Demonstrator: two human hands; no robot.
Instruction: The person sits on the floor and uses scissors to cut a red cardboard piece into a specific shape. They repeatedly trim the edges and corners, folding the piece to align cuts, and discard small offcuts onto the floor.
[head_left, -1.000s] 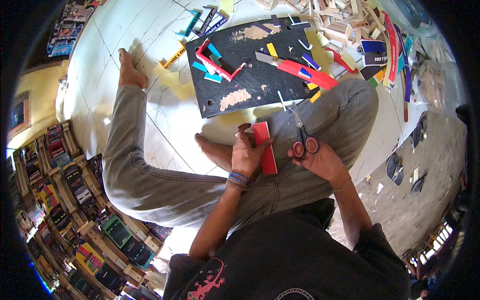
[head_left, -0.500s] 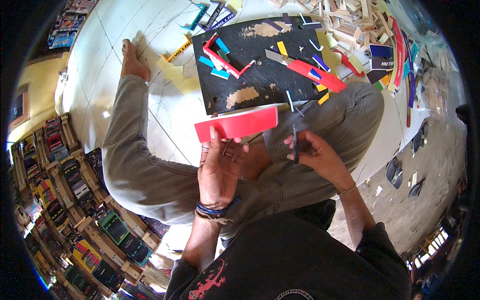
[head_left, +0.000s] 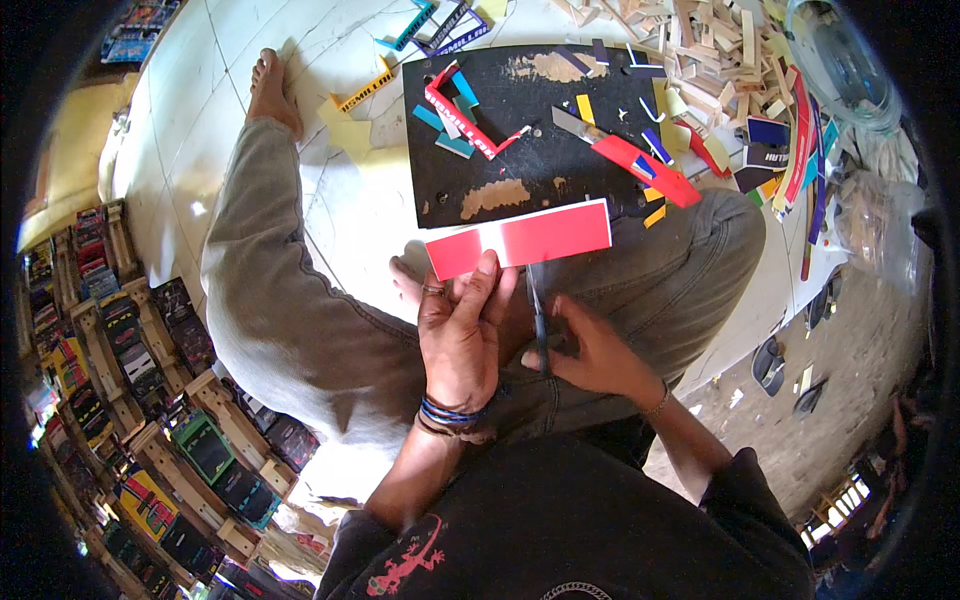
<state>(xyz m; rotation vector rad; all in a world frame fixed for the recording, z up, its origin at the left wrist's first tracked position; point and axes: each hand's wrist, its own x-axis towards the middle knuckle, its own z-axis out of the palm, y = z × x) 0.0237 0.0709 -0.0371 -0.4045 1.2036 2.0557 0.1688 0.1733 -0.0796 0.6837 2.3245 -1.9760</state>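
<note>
I'd judge the red strip (head_left: pixel 555 238), held up at the near edge of the black board (head_left: pixel 550 165), light, bendy and easily creased, best taken low, where the left hand (head_left: pixel 460 350) pinches it, the right hand (head_left: pixel 592 350) grasping scissors (head_left: pixel 540 318).

Easiest way through is on the left: bare tile floor (head_left: pixel 345 215) between the left shin (head_left: pixel 255 200) and the black board (head_left: pixel 450 185). Straight ahead's worse, since the red strip (head_left: pixel 560 232) crosses in front of the board's near edge, with scissors (head_left: pixel 540 325) just below it. Red-handled knife (head_left: pixel 655 172) clutters the right side, and the right knee (head_left: pixel 730 225) crowds that corner. Slim gap between knife and red frame (head_left: pixel 470 130), though.
</note>
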